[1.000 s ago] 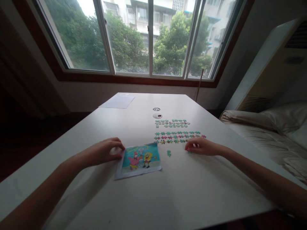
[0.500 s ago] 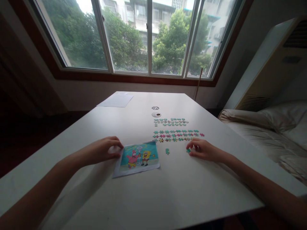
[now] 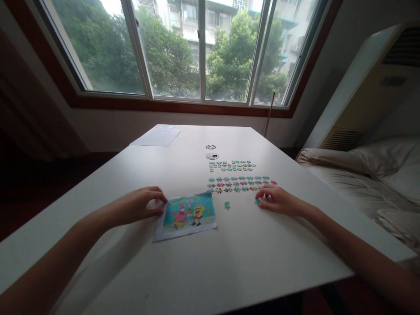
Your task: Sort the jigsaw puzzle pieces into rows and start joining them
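Observation:
My left hand (image 3: 143,203) pinches the left edge of a paper sheet (image 3: 188,212), which bears a printed cartoon picture with a pink starfish and a yellow sponge figure. The sheet lies on the white table. My right hand (image 3: 278,201) holds a green jigsaw piece (image 3: 257,201) between thumb and fingers, low over the table and partly hidden by them. Between the sheet and this hand, a joined green jigsaw piece pair or cluster (image 3: 227,205) lies by itself. Loose jigsaw pieces (image 3: 242,184) are laid out in several rows just beyond.
Two round metal-rimmed fittings (image 3: 211,156) sit in the table (image 3: 183,275) past the rows. A white paper (image 3: 155,137) lies at the far left corner. On the right stand a padded sofa (image 3: 354,168) and a tall beige appliance (image 3: 357,96); a window fills the back.
My right hand has shifted very slightly away from me with the green jigsaw piece. The whole view has moved a little; my left hand stays on the sheet's edge.

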